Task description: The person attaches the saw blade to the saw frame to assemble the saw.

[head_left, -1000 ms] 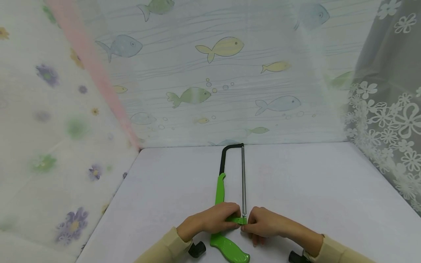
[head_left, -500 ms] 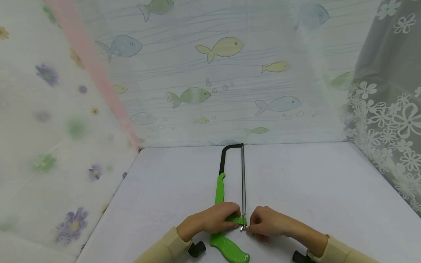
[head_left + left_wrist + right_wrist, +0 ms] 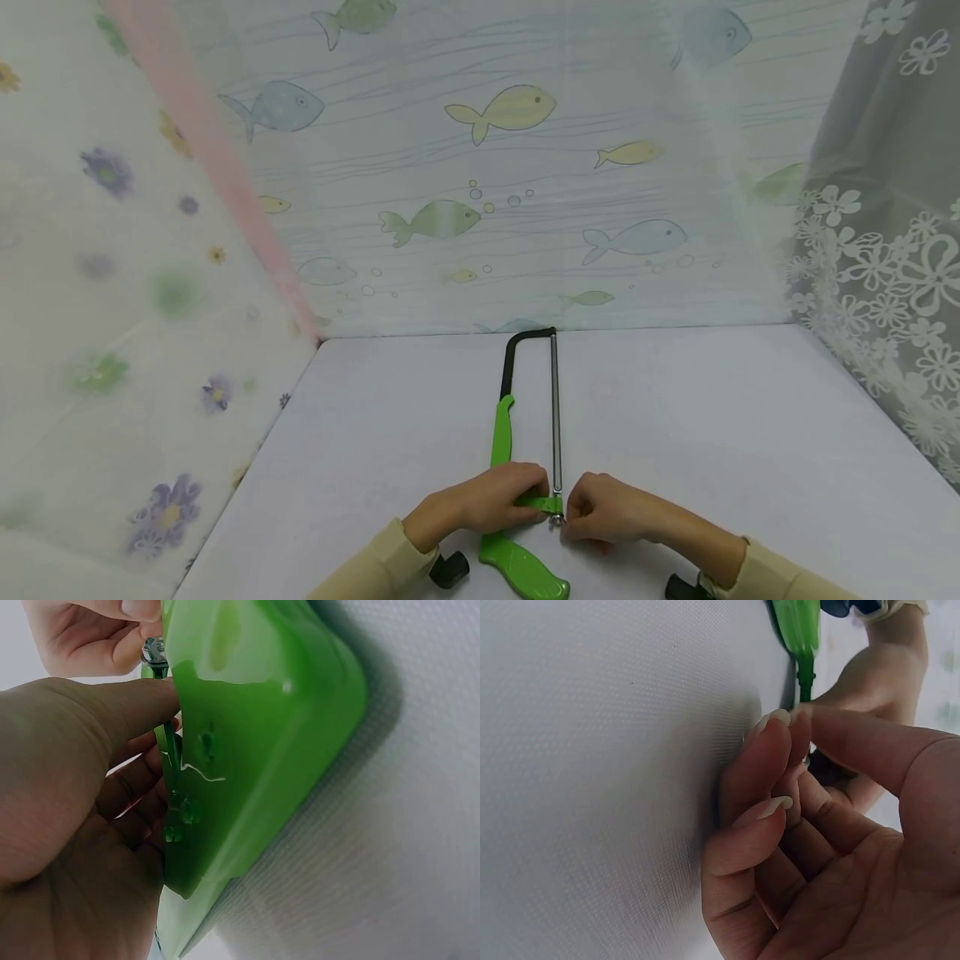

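Observation:
A hacksaw [image 3: 502,429] with a green and black frame lies on the white table, its green handle [image 3: 525,570] toward me. The narrow blade [image 3: 556,408] runs along its right side. My left hand [image 3: 498,497] grips the green frame by the blade's near end; in the left wrist view the thumb [image 3: 142,705] presses against the green part. A small silver wing nut [image 3: 557,522] sits at that end. My right hand [image 3: 611,508] has its thumb and fingertips pinched at the wing nut. In the right wrist view the fingers [image 3: 757,769] are curled and hide the nut.
The white tabletop [image 3: 712,417] spreads around the saw. A fish-print curtain [image 3: 525,183] hangs at the back, a flowered cloth [image 3: 150,333] on the left, and a lace curtain [image 3: 892,275] on the right. A black wrist camera [image 3: 450,570] sits by the left cuff.
My right fingers drew back slightly to the right, uncovering the wing nut, then came in a little toward it again. The nut's wings show at a different angle. Left hand and saw stay put.

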